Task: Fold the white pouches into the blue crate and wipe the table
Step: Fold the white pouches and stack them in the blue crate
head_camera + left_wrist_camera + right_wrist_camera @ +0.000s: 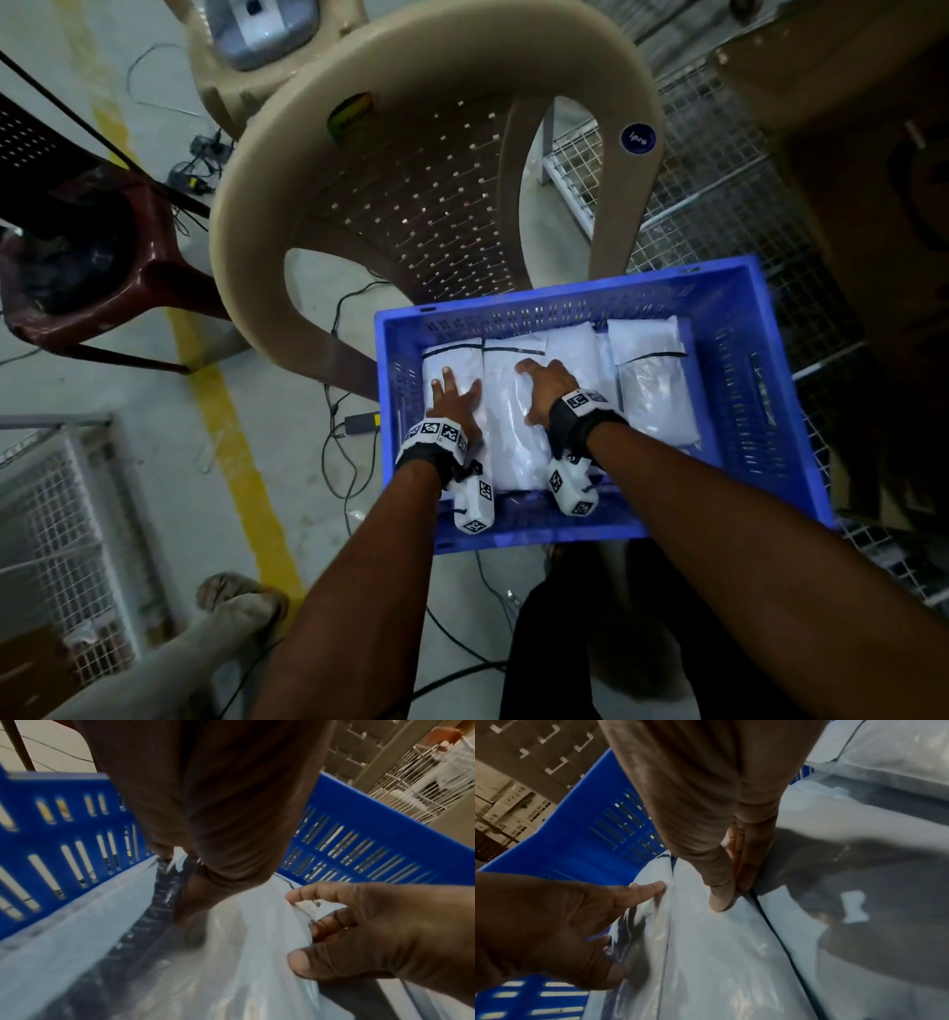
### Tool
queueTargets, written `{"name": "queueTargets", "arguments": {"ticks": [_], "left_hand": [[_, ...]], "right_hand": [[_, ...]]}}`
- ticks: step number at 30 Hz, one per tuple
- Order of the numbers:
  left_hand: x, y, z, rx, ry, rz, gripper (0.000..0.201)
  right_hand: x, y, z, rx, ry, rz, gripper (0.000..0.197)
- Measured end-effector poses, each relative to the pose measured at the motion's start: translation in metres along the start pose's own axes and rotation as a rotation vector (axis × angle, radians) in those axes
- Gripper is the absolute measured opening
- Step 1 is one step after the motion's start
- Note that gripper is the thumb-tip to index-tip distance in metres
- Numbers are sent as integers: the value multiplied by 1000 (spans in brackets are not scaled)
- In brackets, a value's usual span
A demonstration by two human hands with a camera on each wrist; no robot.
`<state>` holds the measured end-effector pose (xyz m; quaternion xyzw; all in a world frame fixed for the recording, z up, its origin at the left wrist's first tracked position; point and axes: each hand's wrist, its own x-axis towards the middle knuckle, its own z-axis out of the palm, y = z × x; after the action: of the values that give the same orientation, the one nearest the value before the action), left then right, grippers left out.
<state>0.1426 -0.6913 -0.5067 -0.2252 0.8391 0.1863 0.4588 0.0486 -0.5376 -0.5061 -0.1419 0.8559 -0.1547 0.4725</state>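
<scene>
Both hands are down inside the blue perforated plastic crate [760, 411], which sits on the floor in front of a beige plastic chair [411, 154]; the left hand [454, 398] lies flat with its fingers spread and straight on the leftmost white plastic pouch [452, 365], grasping nothing, only pressing; the right hand [549, 390] rests on the middle white pouch [513, 442] just beside it, fingers bent downward so that their tips go into the seam between that pouch and the next one to the right; whether those fingers pinch the plastic or merely push cannot be told from the head view, and the right wrist view shows the fingertips [721, 902] pressed straight down onto the pouch edge, curled round nothing; a further white pouch with a dark sealing strip [652, 380] lies at the right side of the crate, apart from both hands; all the pouches seen lie flat, side by side, on the crate floor; each wrist carries a black strap with a white marker-covered camera block [475, 506]; a dark red plastic chair [92, 272] stands to the left, a yellow painted line [226, 411] runs across the grey floor, black cables [339, 442] trail beside the crate, and white wire-mesh cages [719, 180] stand to the right.
</scene>
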Motion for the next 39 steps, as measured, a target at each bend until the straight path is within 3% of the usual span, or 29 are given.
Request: {"name": "queueTargets", "arguments": {"ticks": [6,8,11,15,19,25,30,36,39], "left_hand": [[-6,-9,-7,-87,32,38,104],[-15,-7,-17,-163,89,47,94],[-42,1,-34,-368,257,57,59],[-101,37,-64,-720,433,218,30],[-160,91,-100,-896,458,411,14],[-235,192,-148,-835,487,681,11],[-297,295,-176,-761,438,945,13],[-346,408,-167,-586,395,1166,16],[-365,458,-150,-509,383,1203,16]], "right_hand": [[-7,-2,-5,-42,-36,-41,98],[-22,-2,-13,28,54,-67,86],[-53,1,-39,228,186,-73,65],[-113,11,-93,455,383,-49,43],[-188,26,-154,647,563,-97,21],[-317,67,-231,744,821,-106,17],[-409,123,-264,824,1087,-55,20],[-506,198,-274,860,1328,83,26],[-539,239,-278,855,1451,198,22]]}}
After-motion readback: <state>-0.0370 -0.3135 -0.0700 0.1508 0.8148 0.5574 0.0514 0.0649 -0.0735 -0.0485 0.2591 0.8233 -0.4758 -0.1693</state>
